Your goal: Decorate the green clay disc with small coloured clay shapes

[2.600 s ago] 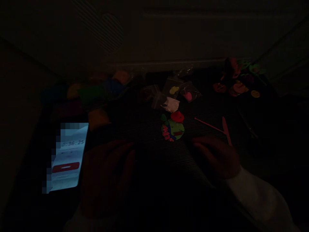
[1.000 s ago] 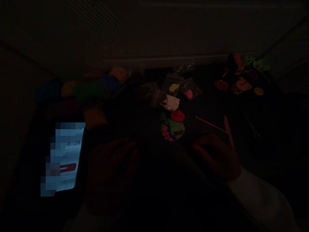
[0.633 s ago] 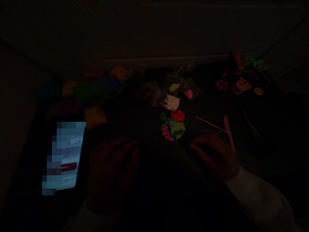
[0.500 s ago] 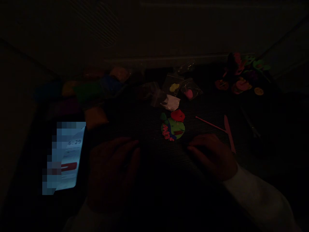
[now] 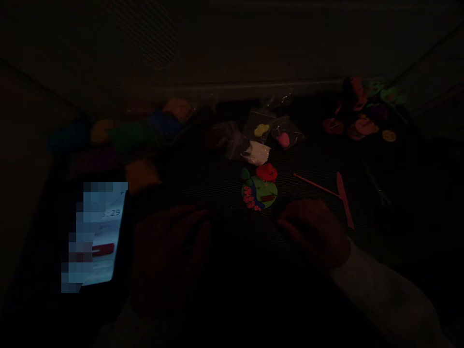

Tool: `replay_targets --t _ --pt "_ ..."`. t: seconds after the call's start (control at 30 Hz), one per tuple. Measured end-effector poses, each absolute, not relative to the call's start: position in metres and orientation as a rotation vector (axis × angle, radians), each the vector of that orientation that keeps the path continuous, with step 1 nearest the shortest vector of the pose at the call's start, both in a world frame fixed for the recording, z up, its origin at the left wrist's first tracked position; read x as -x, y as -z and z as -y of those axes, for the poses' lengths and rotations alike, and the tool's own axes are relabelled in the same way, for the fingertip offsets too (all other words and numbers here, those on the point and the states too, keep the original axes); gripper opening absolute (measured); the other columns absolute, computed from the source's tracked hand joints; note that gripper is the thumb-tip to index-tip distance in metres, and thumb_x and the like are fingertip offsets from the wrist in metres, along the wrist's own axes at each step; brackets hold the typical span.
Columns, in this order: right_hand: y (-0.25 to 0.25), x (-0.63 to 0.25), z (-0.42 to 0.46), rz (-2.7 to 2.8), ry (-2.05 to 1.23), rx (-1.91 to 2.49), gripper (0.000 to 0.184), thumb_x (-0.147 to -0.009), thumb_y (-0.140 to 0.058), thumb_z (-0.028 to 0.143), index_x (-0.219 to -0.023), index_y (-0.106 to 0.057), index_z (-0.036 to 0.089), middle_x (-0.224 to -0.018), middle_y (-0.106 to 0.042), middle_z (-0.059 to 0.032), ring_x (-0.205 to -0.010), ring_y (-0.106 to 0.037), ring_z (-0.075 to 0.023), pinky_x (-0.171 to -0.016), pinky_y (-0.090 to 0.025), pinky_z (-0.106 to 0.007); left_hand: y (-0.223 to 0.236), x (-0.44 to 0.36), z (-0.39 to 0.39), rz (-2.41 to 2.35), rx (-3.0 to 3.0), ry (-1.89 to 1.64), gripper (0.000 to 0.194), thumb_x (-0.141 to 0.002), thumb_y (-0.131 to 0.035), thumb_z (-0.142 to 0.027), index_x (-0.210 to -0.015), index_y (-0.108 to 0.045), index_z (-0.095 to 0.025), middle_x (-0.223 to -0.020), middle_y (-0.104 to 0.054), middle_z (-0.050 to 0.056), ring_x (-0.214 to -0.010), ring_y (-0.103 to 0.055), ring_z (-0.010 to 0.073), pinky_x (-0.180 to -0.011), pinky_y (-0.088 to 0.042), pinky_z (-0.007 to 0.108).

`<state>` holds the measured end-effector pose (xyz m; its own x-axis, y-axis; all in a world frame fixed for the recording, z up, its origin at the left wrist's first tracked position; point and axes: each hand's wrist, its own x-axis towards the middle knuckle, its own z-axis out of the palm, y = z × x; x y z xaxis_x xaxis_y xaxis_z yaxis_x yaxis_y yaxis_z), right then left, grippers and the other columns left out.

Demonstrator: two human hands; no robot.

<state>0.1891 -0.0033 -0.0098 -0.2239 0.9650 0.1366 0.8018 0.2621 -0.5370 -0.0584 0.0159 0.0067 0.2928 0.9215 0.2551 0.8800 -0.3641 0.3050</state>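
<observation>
In very dim light a small round clay scene (image 5: 268, 189) lies flat on the dark table. It has a green base, a blue band, pink flowers and a red mushroom-like cap. Just to its lower right is my right hand (image 5: 313, 232), thumb and fingertips brought together; anything between them is too dark to make out. My left hand (image 5: 170, 256) rests on the left side, fingers loosely extended and thumb apart, with nothing visible in it. A thin pink stick tool (image 5: 317, 185) and a pink clay knife (image 5: 344, 200) lie beyond my right hand.
A lit phone (image 5: 105, 241) lies left of my left hand. Several coloured clay packets (image 5: 132, 135) are piled at the back left. Opened plastic bags with a white lump (image 5: 257, 152) sit behind the scene. Clay figures (image 5: 362, 128) stand back right, near dark scissors-like handles (image 5: 384, 197).
My right hand has shifted slightly left, nearer the clay scene. My left hand stays in place, and the picture has grown a little darker.
</observation>
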Motion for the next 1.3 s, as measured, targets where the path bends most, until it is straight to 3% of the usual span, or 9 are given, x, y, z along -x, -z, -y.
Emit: replay_targets --t 0.47,0.73,1.07,1.3 --pt "0.013 -0.189 0.004 2.148 -0.405 1.605 0.018 -0.075 -0.055 0.031 -0.087 -0.060 0.020 -0.088 -0.061 -0.0046 -0.081 -0.054 -0.0170 -0.071 -0.040 -0.035 -0.005 0.060 -0.015 -1.714 -2.427 -0.577 0.025 -0.073 -0.053 -0.028 -0.097 -0.055 -0.022 -0.100 -0.057 0.006 -0.094 -0.051 0.0230 -0.083 -0.040 0.044" --pt "0.010 -0.202 0.016 2.139 -0.394 1.563 0.020 -0.076 -0.052 0.024 -0.094 -0.060 0.020 -0.089 -0.060 -0.0055 -0.083 -0.055 -0.0160 -0.071 -0.046 -0.031 -0.003 0.061 -0.015 -1.730 -2.423 -0.586 0.024 -0.073 -0.052 -0.028 -0.097 -0.054 -0.024 -0.100 -0.056 0.005 -0.093 -0.050 0.0231 -0.082 -0.040 0.044" --pt "0.011 -0.191 0.008 2.194 -0.342 1.613 0.015 -0.075 -0.053 0.026 -0.087 -0.061 0.022 -0.085 -0.061 -0.0023 -0.076 -0.053 -0.0160 -0.066 -0.036 -0.033 -0.005 0.042 -0.016 -1.668 -2.433 -0.623 0.023 -0.073 -0.053 -0.025 -0.095 -0.055 -0.021 -0.100 -0.056 0.005 -0.093 -0.050 0.0223 -0.083 -0.039 0.043" --pt "0.006 -0.192 0.009 2.178 -0.409 1.636 0.012 -0.075 -0.054 0.024 -0.084 -0.062 0.021 -0.084 -0.062 -0.0021 -0.076 -0.053 -0.0153 -0.068 -0.036 -0.033 -0.001 0.034 -0.019 -1.646 -2.388 -0.582 0.023 -0.073 -0.053 -0.025 -0.096 -0.055 -0.021 -0.100 -0.056 0.005 -0.094 -0.049 0.0222 -0.084 -0.038 0.041"
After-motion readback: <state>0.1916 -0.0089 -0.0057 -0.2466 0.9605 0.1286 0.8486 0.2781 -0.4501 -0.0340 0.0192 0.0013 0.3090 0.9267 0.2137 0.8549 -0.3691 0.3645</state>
